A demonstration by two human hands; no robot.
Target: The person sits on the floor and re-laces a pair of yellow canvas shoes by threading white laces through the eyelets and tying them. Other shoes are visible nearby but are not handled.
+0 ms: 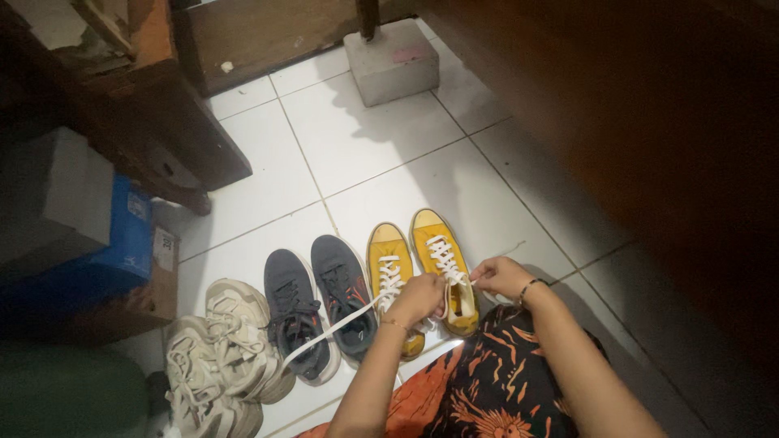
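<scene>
The floor (pixel 389 138) is made of white square tiles with thin dark lines between them. It is bright in the middle and in shadow toward the right side. Three pairs of shoes stand on it in a row, toes pointing to the far side.

The right yellow shoe (pixel 442 264) is at the right end of the row, and the left yellow shoe (pixel 391 272) is just beside it. Both have white toe caps and white laces. The left hand (pixel 418 298) is closed around a white lace (pixel 337 326), which runs out to the near left across the dark grey shoes (pixel 318 304). The right hand (pixel 501 276) pinches another end of lace with narrow fingers, just at the right edge of the right yellow shoe. Each wrist carries a thin bracelet. An orange and black patterned cloth (pixel 495 381) covers the lap of the person, near the camera.

At the left end of the row stands a pair of beige chunky shoes (pixel 219 357), touching the dark grey pair.

On the far side a grey concrete block (pixel 392 61) rests on the tiles. Dark wooden furniture (pixel 154 122) stands at the far left, and below it there is a blue box (pixel 130 243) on a brown carton. A large dark wooden surface (pixel 649 122) fills the right side.
</scene>
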